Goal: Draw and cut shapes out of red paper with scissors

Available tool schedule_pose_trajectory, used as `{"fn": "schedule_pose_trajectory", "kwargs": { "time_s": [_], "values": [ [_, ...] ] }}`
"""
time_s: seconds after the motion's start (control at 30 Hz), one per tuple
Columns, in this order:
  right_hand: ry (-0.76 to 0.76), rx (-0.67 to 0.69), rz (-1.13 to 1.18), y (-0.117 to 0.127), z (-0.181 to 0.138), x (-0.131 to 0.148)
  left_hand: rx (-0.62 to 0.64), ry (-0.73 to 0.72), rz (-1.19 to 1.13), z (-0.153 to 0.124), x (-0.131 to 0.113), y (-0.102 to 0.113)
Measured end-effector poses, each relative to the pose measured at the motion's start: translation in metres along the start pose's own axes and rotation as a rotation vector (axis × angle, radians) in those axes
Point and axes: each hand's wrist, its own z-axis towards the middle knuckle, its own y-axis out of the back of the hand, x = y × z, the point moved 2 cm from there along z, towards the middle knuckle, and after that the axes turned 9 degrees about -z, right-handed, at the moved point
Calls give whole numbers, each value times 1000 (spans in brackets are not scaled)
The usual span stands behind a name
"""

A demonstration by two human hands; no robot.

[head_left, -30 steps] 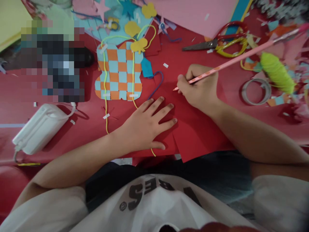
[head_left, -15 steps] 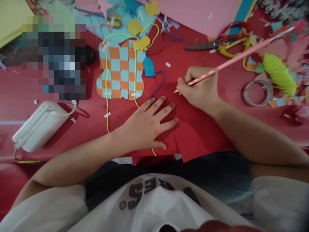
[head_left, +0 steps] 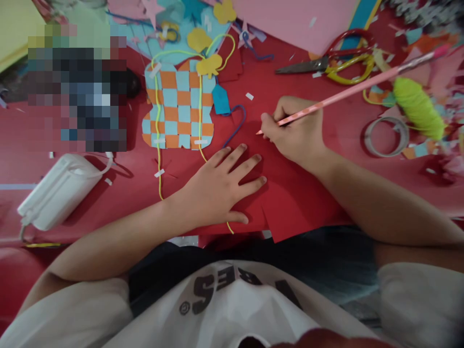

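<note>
My left hand [head_left: 221, 186] lies flat with fingers spread on a sheet of red paper [head_left: 290, 193] at the table's near edge. My right hand [head_left: 295, 130] is closed round a long pink pencil [head_left: 348, 89], whose tip touches the red paper just beyond my left fingertips. The pencil's eraser end points up to the right. A woven orange and light-blue paper piece [head_left: 179, 108] with yellow cord threaded through it lies just left of both hands.
Scissors with red and yellow handles [head_left: 333, 60] lie beyond my right hand. A ball of lime yarn [head_left: 416, 106] and a roll of clear tape [head_left: 386, 137] sit at the right. A white device [head_left: 60, 191] rests at the left. Pink paper [head_left: 300, 19] and paper scraps cover the back.
My right hand and the pencil tip have slid a little to the left across the red paper. My left hand has stayed flat in place.
</note>
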Motion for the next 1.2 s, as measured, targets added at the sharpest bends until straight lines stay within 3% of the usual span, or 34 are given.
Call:
{"fn": "schedule_pose_trajectory", "kwargs": {
  "time_s": [0.2, 0.3, 0.4, 0.47, 0.63, 0.7, 0.83, 0.93, 1.07, 1.2],
  "values": [
    [11, -27, -45, -1, 1, 1, 1, 3, -5, 0, 0, 1],
    [-10, -104, 80, 1, 2, 0, 13, 10, -2, 1, 0, 1],
    [-7, -243, 141, 20, 9, -11, 24, 15, -7, 1, 0, 2],
    [94, -315, 5, 44, 18, -23, 30, 22, -9, 1, -1, 2],
    [209, -179, -467, 114, 35, -70, 58, 51, -25, 0, -1, 4],
    [242, -48, -597, 130, 32, -86, 82, 60, -38, 2, -1, 5],
    [183, 177, -589, 135, 9, -100, 112, 84, -32, 8, -3, 10],
    [159, 244, -536, 130, -11, -94, 126, 122, -18, 11, -13, 13],
    [62, 200, -458, 140, -25, -78, 167, 157, 6, 9, -37, 13],
    [27, 10, -456, 168, -49, -67, 103, 218, 46, -4, -61, 2]
  ]
}}
